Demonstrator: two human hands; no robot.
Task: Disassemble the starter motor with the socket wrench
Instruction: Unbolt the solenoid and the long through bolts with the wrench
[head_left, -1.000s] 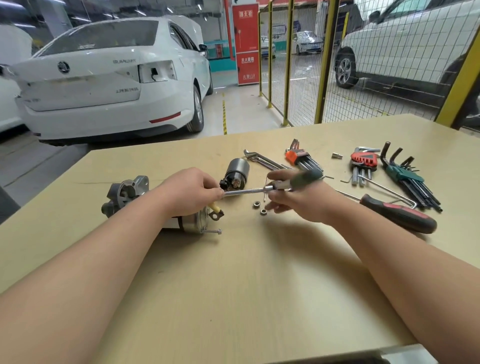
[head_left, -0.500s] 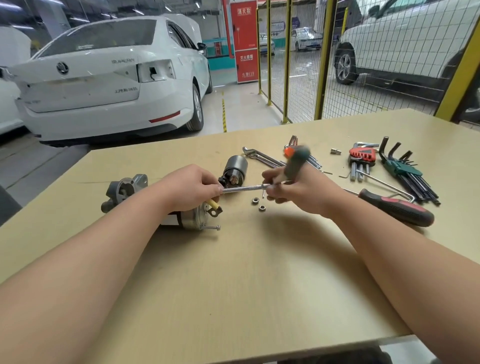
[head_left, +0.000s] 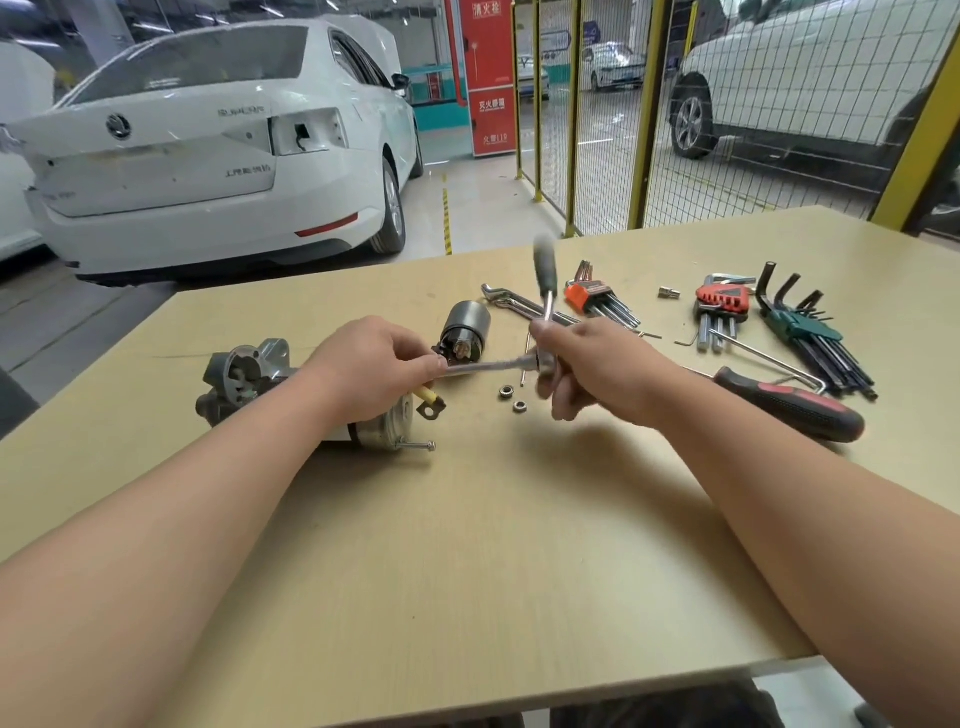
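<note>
Head view showed us the starter motor (head_left: 244, 376) lying on its side at the left of the surface (head_left: 467, 545). It was half hidden under our left hand (head_left: 369, 374), which lay curled over its body and pinched the far end of the socket wrench (head_left: 488, 366). Our right hand (head_left: 592, 369) was clamped round the wrench's head, with the handle standing up, blurred.

Just behind the bar sat one detached solenoid (head_left: 465, 330). Beneath the bar lay two loose nuts (head_left: 504, 391), near each other. One long bolt (head_left: 415, 445) stuck out of the motor's end cap, and one yellow-sleeved lead (head_left: 431, 401) poked out below the left hand.

To the right we counted:
- three hex key sets (head_left: 722, 301)
- one small socket (head_left: 669, 293) between two of those sets
- one red-and-black screwdriver (head_left: 789, 402), its shaft hidden behind the right wrist

Some bent spanners (head_left: 506, 300) lay behind the right hand.
</note>
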